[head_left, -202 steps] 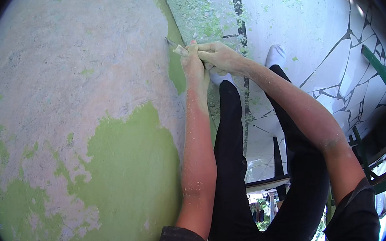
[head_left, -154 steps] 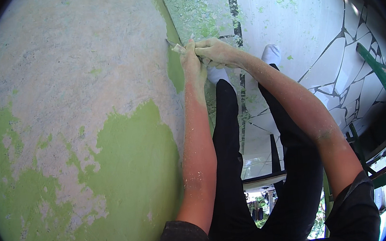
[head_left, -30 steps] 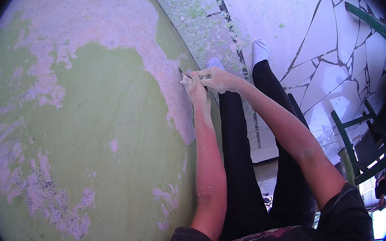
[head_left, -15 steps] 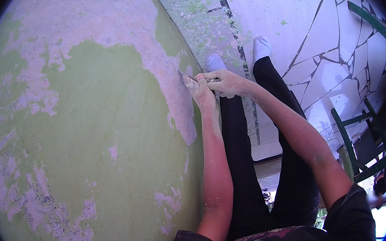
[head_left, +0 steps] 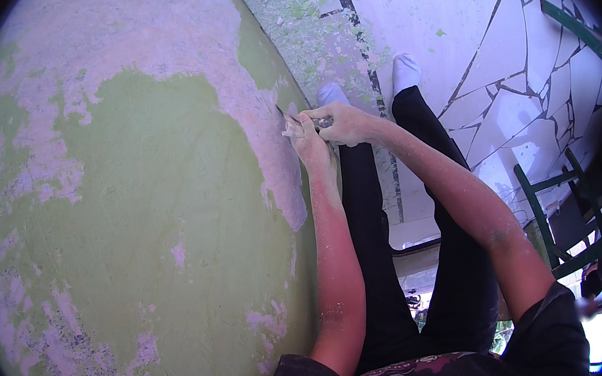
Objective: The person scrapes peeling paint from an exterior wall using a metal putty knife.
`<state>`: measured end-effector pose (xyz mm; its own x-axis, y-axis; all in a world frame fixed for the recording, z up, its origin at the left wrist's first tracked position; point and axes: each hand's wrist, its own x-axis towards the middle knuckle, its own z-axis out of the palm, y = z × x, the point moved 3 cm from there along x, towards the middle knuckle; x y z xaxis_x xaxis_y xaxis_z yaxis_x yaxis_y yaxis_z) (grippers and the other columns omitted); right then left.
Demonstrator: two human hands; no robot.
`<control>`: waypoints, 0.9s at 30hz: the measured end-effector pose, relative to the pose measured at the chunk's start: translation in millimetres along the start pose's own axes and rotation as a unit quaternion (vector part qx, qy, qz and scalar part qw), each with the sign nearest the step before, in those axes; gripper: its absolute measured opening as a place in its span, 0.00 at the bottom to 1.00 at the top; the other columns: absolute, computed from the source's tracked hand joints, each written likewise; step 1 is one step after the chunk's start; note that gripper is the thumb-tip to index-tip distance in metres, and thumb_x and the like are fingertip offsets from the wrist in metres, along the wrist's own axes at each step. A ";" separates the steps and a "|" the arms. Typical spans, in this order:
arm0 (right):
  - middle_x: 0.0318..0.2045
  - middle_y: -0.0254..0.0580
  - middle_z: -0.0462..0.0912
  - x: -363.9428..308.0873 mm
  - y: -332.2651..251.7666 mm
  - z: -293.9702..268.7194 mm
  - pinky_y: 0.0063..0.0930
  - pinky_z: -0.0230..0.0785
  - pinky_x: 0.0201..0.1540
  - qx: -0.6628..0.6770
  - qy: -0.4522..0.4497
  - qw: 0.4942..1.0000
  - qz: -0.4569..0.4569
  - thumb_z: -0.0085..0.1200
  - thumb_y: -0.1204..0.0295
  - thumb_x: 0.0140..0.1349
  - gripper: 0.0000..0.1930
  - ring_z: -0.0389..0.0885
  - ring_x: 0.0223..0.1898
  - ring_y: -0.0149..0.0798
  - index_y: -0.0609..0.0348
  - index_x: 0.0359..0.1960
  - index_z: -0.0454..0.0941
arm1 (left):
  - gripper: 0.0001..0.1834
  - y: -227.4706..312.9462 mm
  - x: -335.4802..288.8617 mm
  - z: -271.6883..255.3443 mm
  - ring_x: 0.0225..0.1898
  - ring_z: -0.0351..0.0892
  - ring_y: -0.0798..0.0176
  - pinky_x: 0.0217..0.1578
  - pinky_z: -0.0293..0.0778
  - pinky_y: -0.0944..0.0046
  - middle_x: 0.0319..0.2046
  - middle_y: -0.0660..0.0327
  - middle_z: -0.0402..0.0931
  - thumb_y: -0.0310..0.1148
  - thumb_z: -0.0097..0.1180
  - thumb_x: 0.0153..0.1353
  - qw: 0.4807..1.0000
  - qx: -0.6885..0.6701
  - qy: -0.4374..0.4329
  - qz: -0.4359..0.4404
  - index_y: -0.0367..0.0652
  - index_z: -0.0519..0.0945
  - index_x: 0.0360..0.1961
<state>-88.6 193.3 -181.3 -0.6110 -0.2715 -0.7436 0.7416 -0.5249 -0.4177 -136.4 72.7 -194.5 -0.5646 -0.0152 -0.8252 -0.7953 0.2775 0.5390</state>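
Note:
Both my hands are closed round a scraper (head_left: pixel 323 122), its thin blade against the green wall (head_left: pixel 166 158) on my left. My right hand (head_left: pixel 344 124) wraps the handle. My left hand (head_left: pixel 303 133) is closed farther forward, by the blade, with its fingers partly hidden. Pale dust coats both hands. The blade meets a bared pinkish patch (head_left: pixel 276 146), where the green paint is gone. Around it the green coat remains in a broad area, with ragged edges.
Green paint flakes (head_left: pixel 289 6) lie on the floor along the wall's foot. My feet in white socks (head_left: pixel 406 72) stand on pale floor with irregular stone pieces (head_left: pixel 500 57). A dark green metal frame (head_left: pixel 557 180) stands to the right.
My hands and the scraper have shifted slightly left along with the view. Both hands keep their hold on the scraper, and the blade stays at the wall.

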 end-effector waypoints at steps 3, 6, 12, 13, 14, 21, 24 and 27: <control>0.25 0.29 0.76 -14.0 16.3 -10.4 0.23 0.63 0.23 -0.041 0.016 0.998 -0.038 0.51 0.75 0.55 0.26 0.68 0.22 0.25 0.51 0.59 0.76 | 0.32 1.2 -36.0 17.6 0.56 0.71 0.64 0.54 0.73 0.61 0.61 0.57 0.64 0.34 0.42 0.74 0.999 0.003 -0.028 -0.043 0.43 0.45 0.73; 0.20 0.24 0.70 -1.7 1.5 -12.5 0.19 0.55 0.18 -0.036 -0.011 0.999 -0.026 0.49 0.73 0.57 0.30 0.62 0.17 0.20 0.48 0.65 0.70 | 0.31 -0.1 -6.3 13.8 0.53 0.73 0.64 0.51 0.74 0.62 0.59 0.57 0.65 0.34 0.43 0.74 0.998 -0.012 -0.042 -0.054 0.43 0.47 0.72; 0.21 0.22 0.67 -5.5 27.6 -7.3 0.17 0.55 0.17 0.045 -0.004 0.999 0.007 0.47 0.72 0.63 0.29 0.61 0.17 0.20 0.46 0.68 0.65 | 0.16 -15.5 -15.4 9.8 0.39 0.78 0.64 0.40 0.77 0.61 0.42 0.60 0.74 0.36 0.45 0.73 0.998 -0.020 0.009 -0.060 0.39 0.66 0.57; 0.22 0.24 0.70 -14.7 32.9 -7.8 0.17 0.57 0.18 0.018 -0.015 1.000 0.017 0.48 0.68 0.65 0.28 0.63 0.17 0.22 0.45 0.69 0.64 | 0.16 -16.8 -21.1 9.5 0.39 0.78 0.64 0.40 0.77 0.61 0.42 0.60 0.74 0.36 0.45 0.73 0.998 -0.023 0.010 -0.061 0.39 0.66 0.57; 0.23 0.27 0.72 -19.9 27.0 -4.0 0.18 0.60 0.18 -0.007 -0.030 0.999 0.019 0.48 0.64 0.67 0.28 0.65 0.17 0.23 0.45 0.70 0.62 | 0.14 -16.7 -23.7 0.4 0.36 0.79 0.64 0.39 0.77 0.61 0.38 0.60 0.74 0.36 0.46 0.73 0.996 -0.012 0.024 -0.080 0.40 0.67 0.52; 0.44 0.51 0.84 -24.1 23.4 -25.5 0.35 0.74 0.47 -0.170 0.141 0.975 -0.033 0.45 0.55 0.68 0.27 0.83 0.41 0.40 0.55 0.65 0.68 | 0.11 2.5 -47.6 6.4 0.34 0.81 0.64 0.36 0.79 0.62 0.34 0.60 0.76 0.36 0.46 0.72 0.985 -0.083 0.032 -0.150 0.38 0.72 0.44; 0.44 0.54 0.83 -13.7 31.8 2.7 0.35 0.69 0.53 -0.085 0.144 0.980 -0.106 0.46 0.58 0.68 0.25 0.82 0.46 0.43 0.62 0.61 0.70 | 0.10 4.4 -45.1 0.2 0.34 0.80 0.66 0.34 0.78 0.65 0.34 0.61 0.77 0.34 0.47 0.71 0.986 -0.111 0.017 -0.125 0.38 0.74 0.45; 0.47 0.54 0.81 -17.6 15.9 36.4 0.29 0.70 0.52 0.039 0.095 0.991 -0.082 0.47 0.62 0.69 0.25 0.81 0.47 0.38 0.65 0.63 0.68 | 0.10 16.7 -43.7 -13.7 0.33 0.79 0.69 0.32 0.77 0.68 0.34 0.62 0.78 0.33 0.48 0.71 0.990 -0.095 0.003 -0.102 0.38 0.76 0.45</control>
<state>-76.0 160.4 -155.8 -0.6533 -0.0247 -0.7567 0.6080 -0.6127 -0.5049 -128.0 64.9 -147.1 -0.3889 -0.0574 -0.9195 -0.9197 0.0814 0.3840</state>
